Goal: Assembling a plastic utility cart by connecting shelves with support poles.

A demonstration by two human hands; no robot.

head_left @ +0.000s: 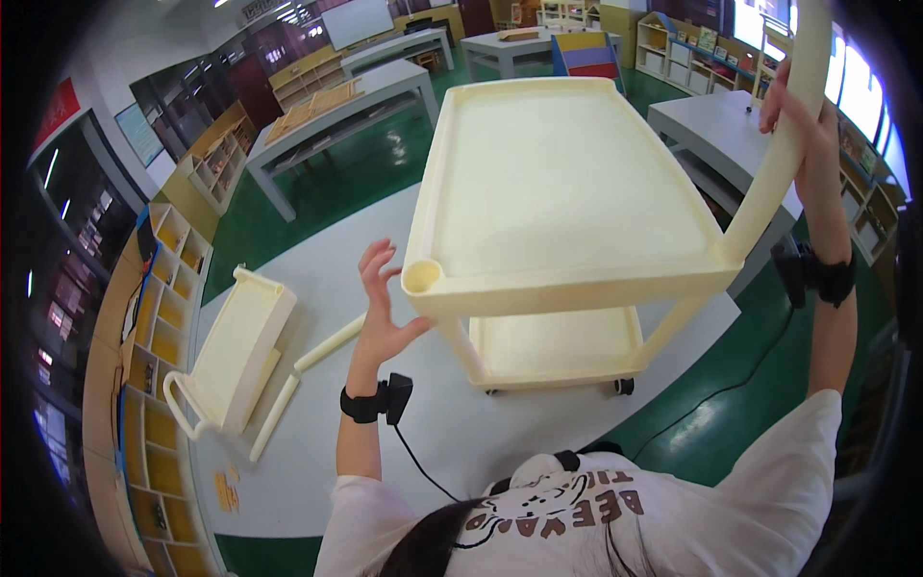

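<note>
A cream plastic trolley stands upright on the pale table, its upper tray above a lower tray with small dark casters. From the upper tray's near right corner rises a thick cream tube. My right hand is wrapped round it high up, with fingertips on its left side. At the near left corner a round socket shows its opening. Close beside that corner is my left hand, fingers spread and thumb apart, holding nothing. Whether its fingers touch the rim I cannot tell.
On the table's left lie another cream tray with a curved handle and two loose cream tubes. Small tan pieces lie near the front left edge. Shelves line the left wall. A grey table stands beyond the right side.
</note>
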